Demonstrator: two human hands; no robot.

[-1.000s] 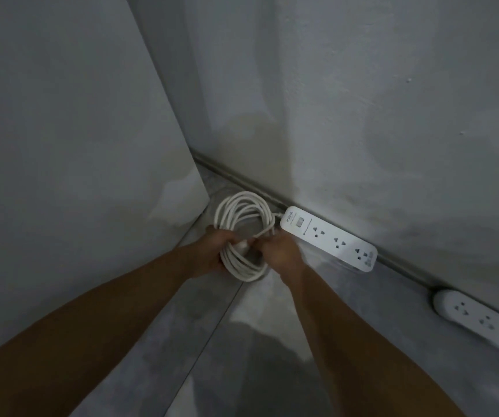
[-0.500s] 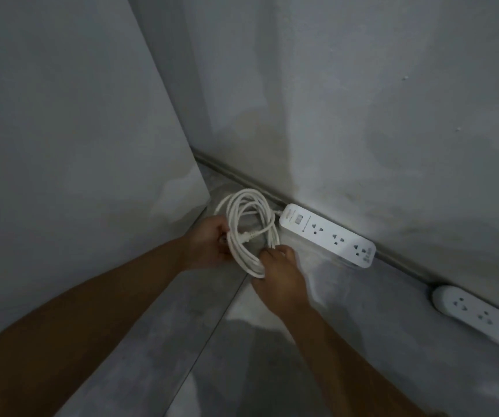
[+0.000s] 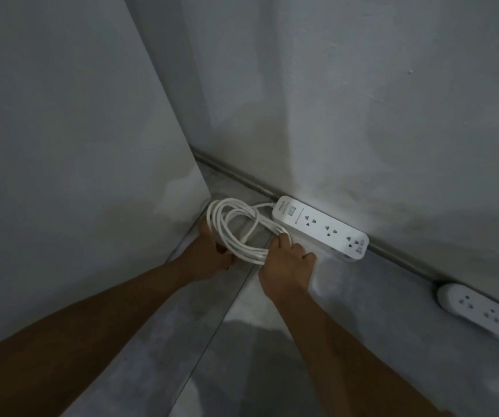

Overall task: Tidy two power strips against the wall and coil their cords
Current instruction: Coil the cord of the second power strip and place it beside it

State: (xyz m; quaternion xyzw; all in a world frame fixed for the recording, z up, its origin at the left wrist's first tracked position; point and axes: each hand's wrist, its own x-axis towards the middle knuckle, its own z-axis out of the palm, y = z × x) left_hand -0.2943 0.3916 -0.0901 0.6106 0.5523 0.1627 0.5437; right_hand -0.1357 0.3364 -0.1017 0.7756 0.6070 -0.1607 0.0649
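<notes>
A white power strip [image 3: 320,228] lies on the grey floor against the wall's baseboard. Its white cord [image 3: 236,227] is wound into a coil just left of the strip, in the corner. My left hand [image 3: 209,257] grips the coil's left and lower side. My right hand [image 3: 284,260] holds the coil's right end, its fingers curled over the loops. A second white power strip [image 3: 489,311] lies along the baseboard at the far right, partly cut off by the frame edge.
A grey wall panel [image 3: 76,145] stands close on the left and meets the back wall [image 3: 362,100] in a narrow corner. A metal baseboard [image 3: 242,179] runs along the back wall. Grey tiled floor [image 3: 377,326] spreads below.
The coil has moved slightly away from me toward the corner and lies flatter. My right hand shifted from the coil's middle to its right end; my left hand slid lower on the left side.
</notes>
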